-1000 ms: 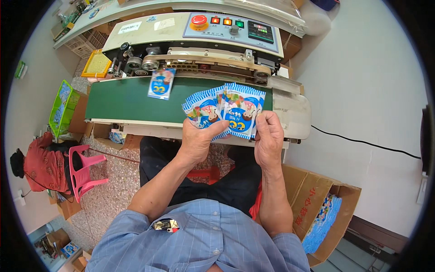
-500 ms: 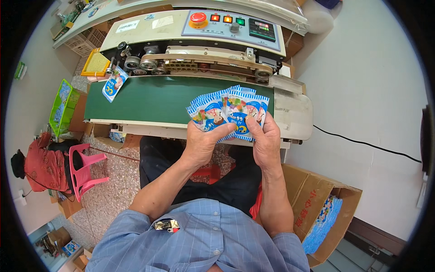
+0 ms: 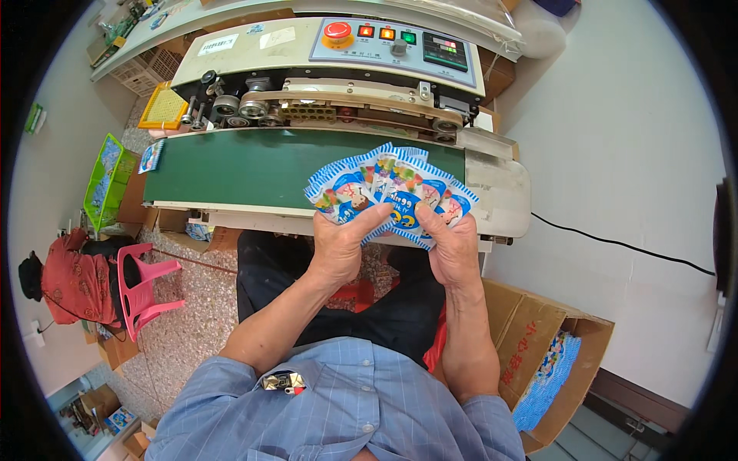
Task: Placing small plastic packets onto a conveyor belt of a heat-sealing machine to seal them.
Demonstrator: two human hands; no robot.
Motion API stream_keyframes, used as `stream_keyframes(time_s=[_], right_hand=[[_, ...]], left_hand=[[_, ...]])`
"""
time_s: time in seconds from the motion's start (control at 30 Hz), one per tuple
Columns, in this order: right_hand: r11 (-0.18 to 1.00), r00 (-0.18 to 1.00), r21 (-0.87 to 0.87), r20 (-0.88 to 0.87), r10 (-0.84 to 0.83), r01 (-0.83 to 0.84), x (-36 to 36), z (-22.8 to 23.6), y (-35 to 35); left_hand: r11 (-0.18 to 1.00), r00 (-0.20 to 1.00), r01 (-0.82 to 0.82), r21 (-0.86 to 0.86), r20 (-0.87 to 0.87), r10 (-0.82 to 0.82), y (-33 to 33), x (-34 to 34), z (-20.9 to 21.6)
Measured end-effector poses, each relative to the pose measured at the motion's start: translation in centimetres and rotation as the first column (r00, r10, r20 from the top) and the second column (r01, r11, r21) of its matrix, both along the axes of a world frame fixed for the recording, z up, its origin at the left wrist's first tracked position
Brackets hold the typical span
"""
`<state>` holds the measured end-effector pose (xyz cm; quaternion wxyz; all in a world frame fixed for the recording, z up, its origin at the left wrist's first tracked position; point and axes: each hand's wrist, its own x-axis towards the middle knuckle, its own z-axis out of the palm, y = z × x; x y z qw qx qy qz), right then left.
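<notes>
Fanned out before me is a bunch of blue-and-white candy packets with striped ends. My left hand grips its left side, thumb pressed on the front. Closed on the right side is my right hand, its thumb also on the packet faces. My fingers behind the packets are hidden. The bunch hangs over the near edge of the green conveyor belt of a band sealing machine. Another packet is tipping off the belt's left end.
A control panel with a red stop button faces me. At lower right, an open cardboard box holds more packets. A green basket and a pink plastic chair stand left. A black cable runs along the right wall.
The single packet has travelled left along the belt to its end. The bunch in my hands has spread wider, with both hands still on it.
</notes>
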<state>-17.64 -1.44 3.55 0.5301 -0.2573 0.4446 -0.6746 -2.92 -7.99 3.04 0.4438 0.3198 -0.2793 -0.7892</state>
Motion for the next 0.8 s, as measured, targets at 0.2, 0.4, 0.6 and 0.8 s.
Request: stream_keyframes(time_s=[0.2, 0.4, 0.6, 0.8], right_hand=[[0.999, 0.998, -0.016, 0.043, -0.035, 0.035, -0.6, 0.7, 0.2], [0.949, 0.944, 0.119, -0.196, -0.267, 0.293, -4.8, 0.9, 0.4], [0.871, 0.898, 0.282, -0.308, -0.314, 0.401, -9.2, -0.4, -1.3], [0.893, 0.935, 0.327, -0.278, -0.221, 0.308, -9.5, -1.0, -3.7]], left_hand=[[1.0, 1.0, -0.027, 0.005, 0.012, 0.027, -0.7, 0.5, -0.4], [0.999, 0.999, -0.052, -0.011, 0.004, 0.052, -1.0, 1.3, 0.1], [0.998, 0.998, -0.059, -0.01, 0.014, 0.059, -1.3, 1.8, 0.3], [0.999, 0.999, -0.043, -0.01, 0.026, 0.044, -1.4, 2.3, -0.1]])
